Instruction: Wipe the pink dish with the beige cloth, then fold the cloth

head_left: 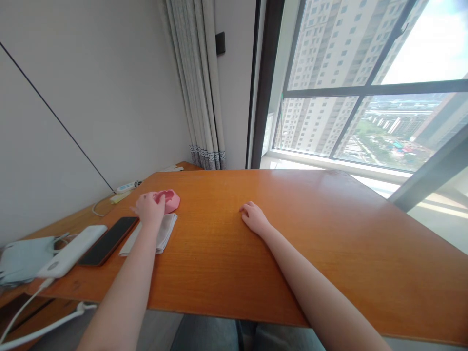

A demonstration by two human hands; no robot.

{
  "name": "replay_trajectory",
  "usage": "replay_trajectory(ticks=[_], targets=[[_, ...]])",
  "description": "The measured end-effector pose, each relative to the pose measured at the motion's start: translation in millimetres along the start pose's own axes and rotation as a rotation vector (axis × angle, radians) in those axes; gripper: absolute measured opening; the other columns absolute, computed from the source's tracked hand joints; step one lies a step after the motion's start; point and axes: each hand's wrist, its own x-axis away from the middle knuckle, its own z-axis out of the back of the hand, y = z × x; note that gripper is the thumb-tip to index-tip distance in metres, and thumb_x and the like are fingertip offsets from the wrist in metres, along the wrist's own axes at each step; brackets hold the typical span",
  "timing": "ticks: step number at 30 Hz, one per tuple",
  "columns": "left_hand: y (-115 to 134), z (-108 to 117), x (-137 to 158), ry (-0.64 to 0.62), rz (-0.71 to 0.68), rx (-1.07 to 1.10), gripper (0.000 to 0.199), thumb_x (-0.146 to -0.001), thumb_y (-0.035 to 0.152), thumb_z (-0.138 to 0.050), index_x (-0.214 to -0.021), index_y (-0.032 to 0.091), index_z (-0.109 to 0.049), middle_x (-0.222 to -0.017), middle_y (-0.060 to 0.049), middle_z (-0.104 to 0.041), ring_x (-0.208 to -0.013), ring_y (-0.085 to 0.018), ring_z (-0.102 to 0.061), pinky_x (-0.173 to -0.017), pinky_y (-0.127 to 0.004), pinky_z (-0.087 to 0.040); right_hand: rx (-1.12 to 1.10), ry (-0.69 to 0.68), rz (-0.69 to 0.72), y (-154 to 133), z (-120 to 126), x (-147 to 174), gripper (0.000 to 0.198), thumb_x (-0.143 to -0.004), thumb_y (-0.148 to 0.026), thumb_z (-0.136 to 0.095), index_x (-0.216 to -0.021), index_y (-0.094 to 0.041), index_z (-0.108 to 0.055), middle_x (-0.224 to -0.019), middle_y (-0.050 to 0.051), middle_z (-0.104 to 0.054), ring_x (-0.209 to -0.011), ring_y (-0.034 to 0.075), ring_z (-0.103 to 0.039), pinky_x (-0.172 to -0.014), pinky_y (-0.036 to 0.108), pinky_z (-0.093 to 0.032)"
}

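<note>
My left hand (150,207) is at the left side of the table, closed on the near-left rim of a small pink angular bowl (173,202). The thumb lies at the rim, and the hand covers part of the bowl. Just below it, a folded light grey cloth (167,233) lies flat, partly hidden by my left forearm. My right hand (254,218) rests on the bare tabletop near the middle, its fingers curled in with nothing visible in them.
On the wooden table (226,273), a dark phone (108,242) and a white power bank (73,251) with a cable lie at the left. Beyond them are a grey pouch (25,261) and a power strip (126,187) by the wall. A window (365,91) stands at the right.
</note>
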Motion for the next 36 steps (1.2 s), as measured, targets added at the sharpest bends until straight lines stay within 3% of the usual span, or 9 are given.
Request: replay_trajectory(ticks=[3,7,13,16,20,23,25,29,36], targets=[[-11.9,-11.7,8.5,-0.009,0.063,-0.069,0.031,-0.084,0.037,-0.049,-0.089,0.009,-0.060,-0.101,-0.015,-0.059,-0.104,-0.030,-0.050,-0.095,-0.044,-0.035,-0.001,0.003,0.002,0.2,-0.1,-0.2,0.025,-0.081,-0.010,-0.045,-0.093,-0.018,-0.065,-0.101,0.008,-0.059,-0.096,0.018,-0.055,-0.090,0.029,-0.040],[-7.9,-25.0,11.1,-0.120,-0.036,-0.128,0.024,-0.080,0.032,-0.054,-0.091,0.011,-0.059,-0.101,-0.012,-0.062,-0.101,-0.029,-0.051,-0.091,-0.040,-0.040,-0.013,-0.004,0.002,0.9,0.2,0.5,0.025,-0.081,-0.010,-0.045,-0.092,-0.018,-0.065,-0.101,0.007,-0.059,-0.096,0.018,-0.055,-0.091,0.029,-0.040],[4.5,-11.4,10.0,-0.066,-0.105,-0.110,0.014,-0.082,0.026,-0.050,-0.086,0.014,-0.055,-0.094,-0.008,-0.061,-0.097,-0.025,-0.052,-0.091,-0.039,-0.040,-0.156,0.086,-0.026,4.5,-6.1,-1.3,0.025,-0.079,-0.010,-0.046,-0.094,-0.019,-0.063,-0.105,0.007,-0.056,-0.093,0.016,-0.056,-0.091,0.030,-0.042],[38.0,-5.0,12.3,-0.063,-0.218,-0.046,0.014,-0.084,0.029,-0.051,-0.075,0.018,-0.051,-0.088,-0.007,-0.059,-0.096,-0.024,-0.051,-0.091,-0.039,-0.040,-0.343,0.270,-0.091,4.3,-8.0,-4.0,0.025,-0.083,-0.019,-0.044,-0.104,-0.018,-0.058,-0.109,0.009,-0.055,-0.089,0.016,-0.056,-0.090,0.033,-0.044],[113.2,-18.1,25.9,-0.185,-0.399,0.169,0.018,-0.084,0.027,-0.050,-0.068,0.020,-0.048,-0.083,-0.006,-0.058,-0.090,-0.022,-0.052,-0.085,-0.036,-0.042,-0.625,0.473,-0.144,-1.7,-2.4,-4.8,0.040,-0.088,-0.033,-0.041,-0.125,-0.018,-0.044,-0.122,0.013,-0.052,-0.101,0.018,-0.055,-0.089,0.034,-0.047],[166.2,-38.8,46.2,-0.326,-0.521,0.274,0.017,-0.084,0.025,-0.052,-0.069,0.019,-0.048,-0.085,-0.006,-0.059,-0.090,-0.021,-0.051,-0.085,-0.035,-0.042,-0.767,0.497,-0.151,-5.9,3.0,-3.6,0.049,-0.089,-0.037,-0.040,-0.134,-0.019,-0.033,-0.132,0.014,-0.048,-0.114,0.018,-0.052,-0.094,0.033,-0.045],[189.8,-51.5,60.4,-0.393,-0.584,0.307,0.015,-0.084,0.025,-0.053,-0.071,0.019,-0.049,-0.086,-0.006,-0.059,-0.090,-0.021,-0.050,-0.087,-0.036,-0.041,-0.787,0.450,-0.148,-5.3,4.2,-3.3,0.050,-0.088,-0.037,-0.041,-0.133,-0.018,-0.036,-0.134,0.013,-0.049,-0.120,0.018,-0.050,-0.101,0.034,-0.040],[208.6,-68.2,76.2,-0.391,-0.651,0.321,0.014,-0.086,0.026,-0.053,-0.074,0.019,-0.051,-0.091,-0.007,-0.059,-0.093,-0.022,-0.049,-0.094,-0.040,-0.038,-0.747,0.438,-0.218,3.4,1.0,-5.4,0.046,-0.078,-0.032,-0.050,-0.122,-0.018,-0.048,-0.126,0.010,-0.056,-0.117,0.021,-0.051,-0.105,0.037,-0.037],[205.4,-82.1,74.4,-0.426,-0.663,0.369,0.018,-0.086,0.028,-0.053,-0.072,0.018,-0.052,-0.087,-0.007,-0.060,-0.090,-0.022,-0.049,-0.090,-0.039,-0.041,-0.758,0.504,-0.337,9.0,-3.7,-9.0,0.047,-0.068,-0.028,-0.046,-0.113,-0.018,-0.055,-0.116,0.009,-0.062,-0.110,0.023,-0.056,-0.100,0.039,-0.042]])
